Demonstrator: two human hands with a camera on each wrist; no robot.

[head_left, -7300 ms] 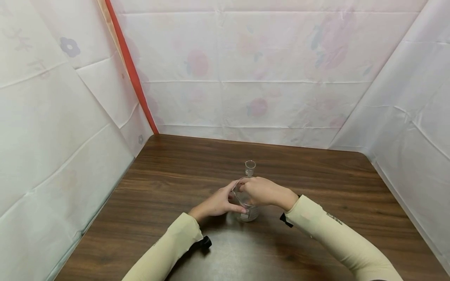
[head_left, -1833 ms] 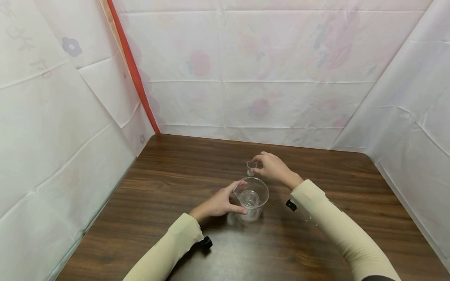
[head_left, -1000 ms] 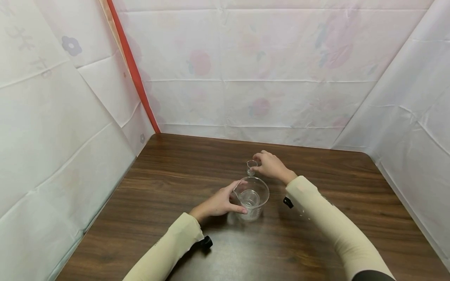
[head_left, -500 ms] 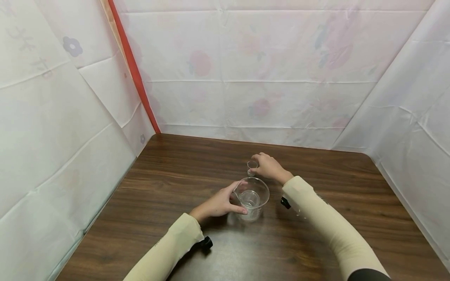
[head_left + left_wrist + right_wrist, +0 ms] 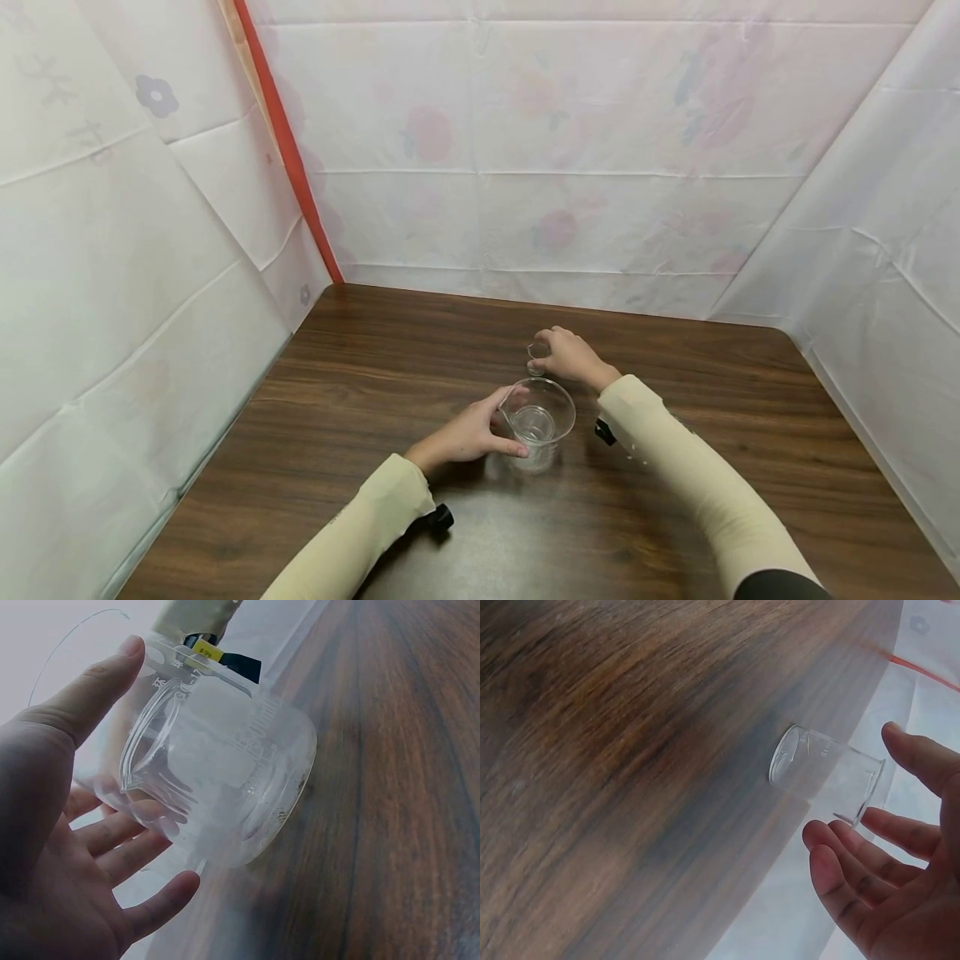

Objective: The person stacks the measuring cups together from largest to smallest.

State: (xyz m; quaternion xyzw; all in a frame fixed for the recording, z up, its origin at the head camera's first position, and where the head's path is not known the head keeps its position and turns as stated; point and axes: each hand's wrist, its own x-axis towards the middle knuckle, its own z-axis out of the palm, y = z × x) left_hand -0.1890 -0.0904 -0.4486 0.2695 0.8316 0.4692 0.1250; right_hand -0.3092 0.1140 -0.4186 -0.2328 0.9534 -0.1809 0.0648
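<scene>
In the head view, a large clear glass beaker (image 5: 558, 446) stands upright near the middle of the table. My left hand (image 5: 468, 429) holds its left side, thumb in front and fingers behind. A smaller glass beaker (image 5: 161, 742) appears nested inside it in the left wrist view. Just beyond stands a tiny clear beaker (image 5: 817, 761), upright on the tabletop. Around its right side is my right hand (image 5: 573, 357), thumb and fingers spread near the rim. The right wrist view shows the thumb slightly apart from the glass; whether a fingertip touches it, I cannot tell.
The dark wooden table (image 5: 375, 333) has white patterned sheets (image 5: 600, 150) behind it and at both sides. A red strip (image 5: 288, 150) runs down the back left corner. Black wrist cameras (image 5: 440, 518) hang under the pale sleeves.
Earlier my right hand was inside the large beaker; it then moved out to the tiny beaker. Lately it has shifted slightly left around it. The left hand and both standing beakers stay put.
</scene>
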